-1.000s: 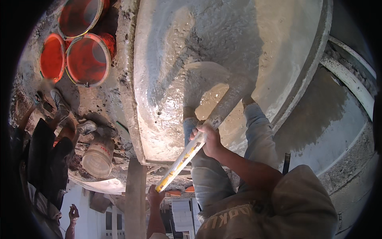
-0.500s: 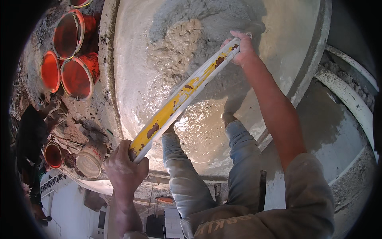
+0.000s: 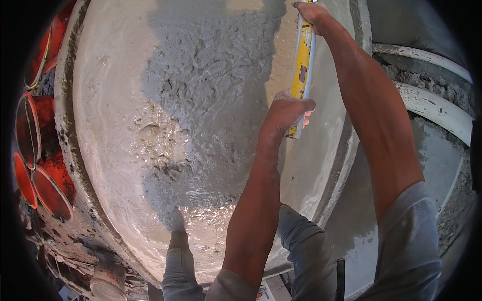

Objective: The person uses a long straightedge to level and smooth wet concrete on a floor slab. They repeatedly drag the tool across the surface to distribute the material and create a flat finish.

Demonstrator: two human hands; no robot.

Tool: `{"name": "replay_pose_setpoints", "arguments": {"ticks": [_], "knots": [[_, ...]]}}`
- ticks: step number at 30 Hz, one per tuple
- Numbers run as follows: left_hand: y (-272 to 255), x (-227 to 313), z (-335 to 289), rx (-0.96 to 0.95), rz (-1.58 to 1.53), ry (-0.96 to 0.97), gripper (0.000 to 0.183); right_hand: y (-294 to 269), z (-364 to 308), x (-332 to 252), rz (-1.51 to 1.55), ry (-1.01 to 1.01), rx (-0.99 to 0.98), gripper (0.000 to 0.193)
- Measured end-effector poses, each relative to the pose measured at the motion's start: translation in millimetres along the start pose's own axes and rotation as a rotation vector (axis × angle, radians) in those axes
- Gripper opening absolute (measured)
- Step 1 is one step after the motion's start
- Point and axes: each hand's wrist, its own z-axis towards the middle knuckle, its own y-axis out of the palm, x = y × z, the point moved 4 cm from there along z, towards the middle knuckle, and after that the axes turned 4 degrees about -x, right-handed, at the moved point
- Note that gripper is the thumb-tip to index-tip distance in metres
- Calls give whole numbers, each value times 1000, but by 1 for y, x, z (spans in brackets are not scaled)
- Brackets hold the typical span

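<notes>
A long straight bar [image 3: 303, 57], white-sided with worn yellow paint and dark patches, stretches away from me over wet grey mortar [image 3: 211, 80]. It looks like a mason's screed. My left hand [image 3: 286, 111] wraps around its near end, fingers closed. Further off, at the top edge of the picture, my right hand [image 3: 312, 12] grips it higher up; the far end is cut off by the frame. The mortar is lumpy in the middle and smoother toward the sides.
A raised curved rim [image 3: 68, 120] bounds the mortar on the left, another [image 3: 346, 155] on the right. Orange-red buckets [image 3: 52, 188] stand beyond the left rim, with a pale bucket [image 3: 108, 281] nearer. White curved pipes [image 3: 434, 105] lie at right. My leg [image 3: 178, 256] stands in the mortar.
The bar has swung from a long diagonal to nearly straight ahead, on the right side. My left hand has moved right and forward with it; the view has shifted too.
</notes>
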Motion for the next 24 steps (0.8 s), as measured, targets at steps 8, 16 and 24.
{"name": "replay_pose_setpoints", "arguments": {"ticks": [8, 16, 24], "knots": [[-23, -17, -136, 35, -218, -36, 28, 33, -154, -89, -164, 99, -328, 46], [-36, -50, -329, 163, 223, -229, 42, 38, -340, -63, 284, 564, -490, 60], [-119, -47, -522, 221, 677, -484, 40, 112, -423, -51, 1421, 822, -489, 31]]}}
